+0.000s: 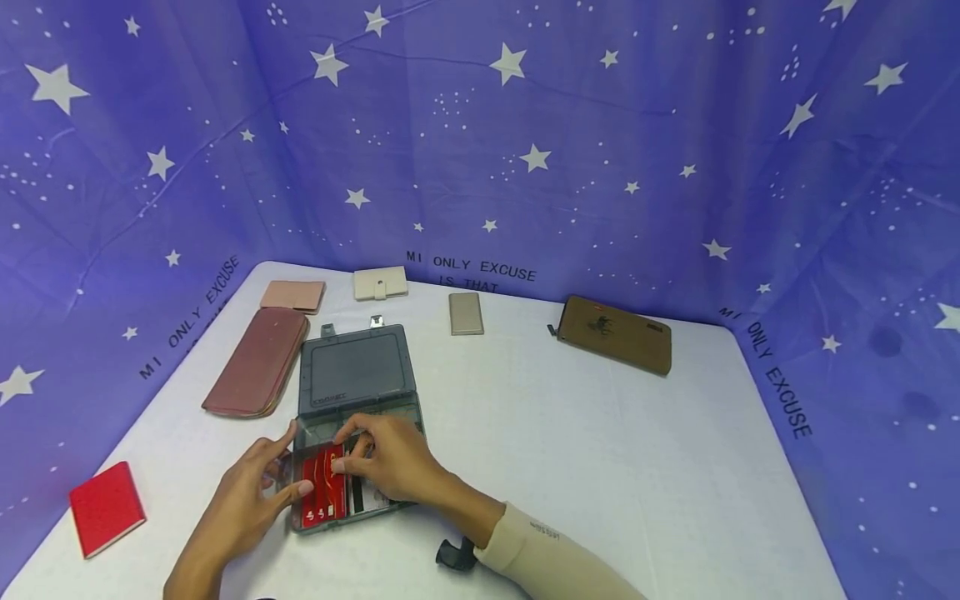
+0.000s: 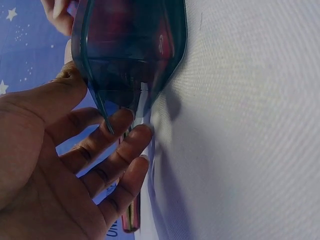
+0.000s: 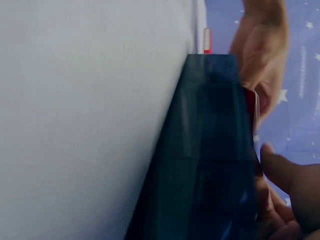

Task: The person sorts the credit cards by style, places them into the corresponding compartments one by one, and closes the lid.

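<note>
A dark translucent plastic case (image 1: 358, 371) lies with its lid folded back on the table. Red cards or packets (image 1: 318, 500) sit in its left compartment, and a white card with a black stripe (image 1: 371, 497) is beside them. My left hand (image 1: 243, 500) grips the case's left side, thumb over the rim at the red cards, fingers against the outer wall. In the left wrist view, the left hand's fingers (image 2: 115, 160) curve around the case corner. My right hand (image 1: 393, 454) reaches into the case, its thumb and forefinger pinching at a red card's upper right edge.
A dark red wallet (image 1: 258, 362), pink wallet (image 1: 292, 295) and cream snap wallet (image 1: 380, 283) lie around the lid. Farther right are a beige card case (image 1: 466, 314) and brown zip pouch (image 1: 615, 335). A red booklet (image 1: 107, 508) lies at the left edge.
</note>
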A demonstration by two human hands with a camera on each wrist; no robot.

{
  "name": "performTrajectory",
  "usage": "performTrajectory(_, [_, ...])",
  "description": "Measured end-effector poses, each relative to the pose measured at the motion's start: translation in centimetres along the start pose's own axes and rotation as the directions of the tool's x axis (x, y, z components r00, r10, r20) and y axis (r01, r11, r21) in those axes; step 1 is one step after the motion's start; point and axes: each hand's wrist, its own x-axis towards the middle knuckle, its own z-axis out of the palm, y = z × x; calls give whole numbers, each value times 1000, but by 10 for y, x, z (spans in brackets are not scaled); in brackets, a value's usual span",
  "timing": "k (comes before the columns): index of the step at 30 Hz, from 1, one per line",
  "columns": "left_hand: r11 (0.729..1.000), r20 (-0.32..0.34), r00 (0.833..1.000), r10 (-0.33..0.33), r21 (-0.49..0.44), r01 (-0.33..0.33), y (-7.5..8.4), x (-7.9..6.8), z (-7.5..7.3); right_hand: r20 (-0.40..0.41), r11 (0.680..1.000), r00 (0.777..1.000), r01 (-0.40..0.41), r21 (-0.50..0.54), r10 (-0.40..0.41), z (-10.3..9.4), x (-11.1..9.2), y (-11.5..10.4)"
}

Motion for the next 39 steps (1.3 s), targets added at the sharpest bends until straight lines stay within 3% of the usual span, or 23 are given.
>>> performTrajectory(3, [1000, 12, 1000, -4, -11, 4, -1, 0, 1, -30, 999, 999, 14, -43, -15, 1, 6, 2])
performTrajectory(6, [1000, 22, 1000, -14, -21, 15, -2, 0, 1, -127, 1000, 992, 2, -3, -2, -10, 14, 12])
performTrajectory(11, [999, 15, 1000, -24, -27, 24, -3, 1, 0, -322, 993, 940, -121, -10, 112, -35, 37, 38])
performTrajectory(14, [999, 4, 1000, -19, -32, 19, -4, 1, 0, -307, 978, 929, -208, 29, 207, -44, 50, 53])
performTrajectory(18, [999, -5, 1000, -12, -37, 12, -4, 0, 0, -239, 954, 930, -240, 180, 279, -46, 59, 64])
performTrajectory(25, [999, -20, 1000, -3, -42, 2, -3, 1, 0, -271, 875, 913, -156, 458, 305, -47, 60, 65])
performTrajectory(34, [989, -16, 998, -56, -135, 54, 0, 0, 6, -361, 819, 906, 30, 573, 220, -68, 43, 49])
performTrajectory(37, [962, -2, 994, -107, -253, 103, 1, 0, 7, -353, 805, 915, 55, 590, 197, -75, 29, 37])
performTrajectory(39, [919, 28, 986, -162, -361, 162, 2, 3, 7, -358, 803, 918, 79, 591, 173, -76, 22, 35])
